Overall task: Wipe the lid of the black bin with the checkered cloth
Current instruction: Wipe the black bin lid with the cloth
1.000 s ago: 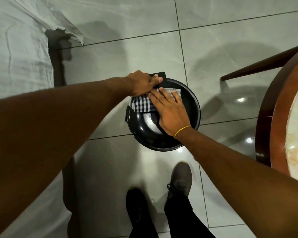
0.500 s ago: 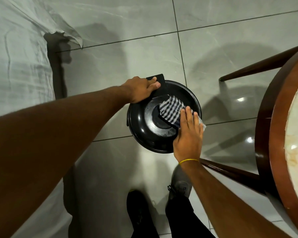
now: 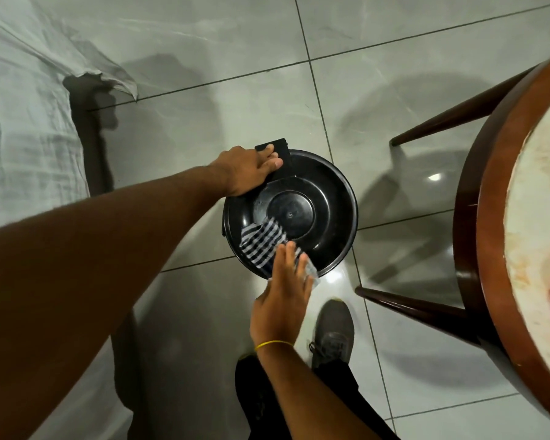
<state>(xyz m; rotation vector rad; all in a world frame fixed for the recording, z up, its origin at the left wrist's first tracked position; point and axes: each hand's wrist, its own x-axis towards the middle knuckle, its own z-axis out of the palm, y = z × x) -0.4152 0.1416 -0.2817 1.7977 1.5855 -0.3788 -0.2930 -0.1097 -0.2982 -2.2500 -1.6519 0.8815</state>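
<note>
The round black bin lid (image 3: 327, 214) faces up on the tiled floor, with a raised disc in its middle. My left hand (image 3: 246, 169) grips the lid's far-left rim beside the black hinge tab (image 3: 275, 147). The checkered cloth (image 3: 262, 244) lies on the lid's near-left part. My right hand (image 3: 285, 290) presses flat on the cloth's near end at the lid's near rim, fingers stretched out. Part of the cloth is hidden under that hand.
A round wooden table (image 3: 489, 249) with dark legs (image 3: 419, 304) stands close on the right. White fabric (image 3: 29, 122) covers the left side. My shoes (image 3: 332, 331) stand just below the bin on the grey tiled floor (image 3: 204, 115).
My right hand has dragged the cloth around the lid, from the far left to the right side and now to the near left edge. The left hand has stayed on the rim.
</note>
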